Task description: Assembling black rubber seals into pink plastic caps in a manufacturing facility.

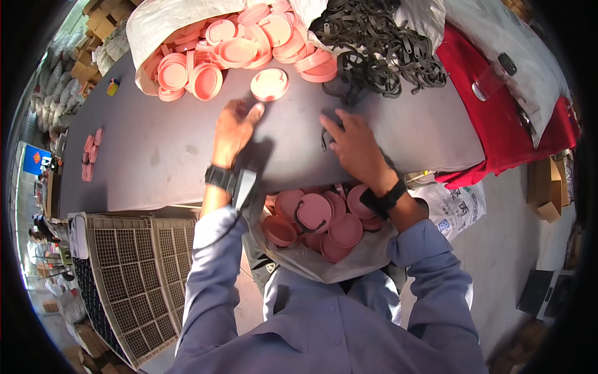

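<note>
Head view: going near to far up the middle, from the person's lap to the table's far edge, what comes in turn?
Bag of pink lids in the lap → left hand and right hand on the table → single pink lid → sack of pink lids.

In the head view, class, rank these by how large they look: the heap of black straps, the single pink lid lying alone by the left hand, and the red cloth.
1. Red cloth, largest.
2. Heap of black straps.
3. Single pink lid, smallest, just beyond the left hand.
The cloth lies partly under a white sack, and the rim bends shapes, so first and second are close.
</note>
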The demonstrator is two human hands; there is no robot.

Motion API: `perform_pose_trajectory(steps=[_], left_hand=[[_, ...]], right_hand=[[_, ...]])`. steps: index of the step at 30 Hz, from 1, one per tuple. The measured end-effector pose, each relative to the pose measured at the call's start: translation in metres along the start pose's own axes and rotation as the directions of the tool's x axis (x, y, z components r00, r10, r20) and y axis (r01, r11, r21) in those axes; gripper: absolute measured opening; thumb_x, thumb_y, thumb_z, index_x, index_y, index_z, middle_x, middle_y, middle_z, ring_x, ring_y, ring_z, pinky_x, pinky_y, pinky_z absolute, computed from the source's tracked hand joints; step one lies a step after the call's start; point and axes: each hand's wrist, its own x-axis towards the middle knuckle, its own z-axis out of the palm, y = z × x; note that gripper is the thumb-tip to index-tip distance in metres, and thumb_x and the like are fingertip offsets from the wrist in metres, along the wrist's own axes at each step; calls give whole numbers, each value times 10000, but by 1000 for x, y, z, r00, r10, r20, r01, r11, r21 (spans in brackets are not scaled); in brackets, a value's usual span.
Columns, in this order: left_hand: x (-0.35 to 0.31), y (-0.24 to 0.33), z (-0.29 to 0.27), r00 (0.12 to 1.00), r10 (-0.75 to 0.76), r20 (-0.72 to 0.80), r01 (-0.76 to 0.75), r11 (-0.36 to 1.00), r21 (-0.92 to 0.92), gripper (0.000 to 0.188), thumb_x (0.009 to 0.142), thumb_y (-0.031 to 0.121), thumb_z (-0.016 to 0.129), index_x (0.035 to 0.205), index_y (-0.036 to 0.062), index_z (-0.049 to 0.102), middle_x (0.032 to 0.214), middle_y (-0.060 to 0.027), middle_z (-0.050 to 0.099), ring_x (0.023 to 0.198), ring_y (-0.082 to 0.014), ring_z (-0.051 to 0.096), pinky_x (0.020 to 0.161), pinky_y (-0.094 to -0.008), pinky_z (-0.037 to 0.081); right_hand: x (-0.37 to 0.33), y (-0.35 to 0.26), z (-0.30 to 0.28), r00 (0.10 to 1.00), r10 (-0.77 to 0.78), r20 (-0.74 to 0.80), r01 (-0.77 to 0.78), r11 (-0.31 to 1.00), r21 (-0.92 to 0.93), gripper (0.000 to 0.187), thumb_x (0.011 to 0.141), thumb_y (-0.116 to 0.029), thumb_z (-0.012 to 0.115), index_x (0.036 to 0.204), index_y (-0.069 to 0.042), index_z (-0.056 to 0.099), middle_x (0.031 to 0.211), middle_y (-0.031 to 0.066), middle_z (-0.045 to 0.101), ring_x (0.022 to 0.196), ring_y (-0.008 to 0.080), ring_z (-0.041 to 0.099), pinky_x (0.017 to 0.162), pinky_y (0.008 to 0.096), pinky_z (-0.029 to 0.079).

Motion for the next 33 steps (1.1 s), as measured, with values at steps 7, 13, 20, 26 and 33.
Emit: perform_pose_trajectory(steps=[7, 13, 20, 26, 33], left_hand=[[118, -24, 56, 977, 203, 64, -211, 960, 184, 796, 775, 440, 905, 1350, -40, 637, 1268, -261, 709, 1181, -387, 688, 1004, -449, 544], [110, -13, 54, 952, 292, 89, -305, 927, 217, 826, 678, 321, 988, 1339, -33, 643, 1269, -203, 709, 1137, -324, 703, 979, -414, 555], [16, 27, -7, 961, -37, 273, 113, 956, -271, 294, 791, 65, 894, 899, -26, 636, 876, -141, 730, 851, -186, 736, 732, -363, 647], [-85, 28, -15, 932, 179, 315, 14, 851, -525, 330, 921, -54, 734, 1240, 31, 725, 1126, -44, 761, 1070, -141, 697, 946, -313, 569], [-136, 43, -5, 956, 174, 235, 22, 759, -650, 314, 956, -56, 689, 1253, 38, 731, 1150, -52, 758, 1077, -138, 686, 963, -305, 555]], right_hand=[[0, -4, 27, 999, -28, 29, 24, 994, 109, 249, 888, -101, 626, 1136, -88, 643, 1343, 132, 603, 1245, 336, 570, 990, 494, 477], [-2, 2, 29, 998, 50, -22, -45, 980, 191, 225, 895, -82, 621, 1119, -102, 635, 1244, 111, 645, 1187, 324, 600, 950, 481, 487], [4, -18, 9, 949, 255, -183, -159, 893, 422, 289, 936, -35, 598, 1217, -90, 634, 936, 150, 663, 836, 396, 670, 736, 482, 555], [1, -65, -12, 968, 189, -166, -100, 896, 433, 384, 912, -1, 600, 1263, -144, 666, 913, 115, 656, 779, 357, 675, 669, 441, 554], [-21, -97, -15, 971, 182, -154, -109, 914, 392, 377, 900, 39, 598, 1235, -99, 702, 852, 132, 637, 733, 343, 660, 642, 451, 526]])
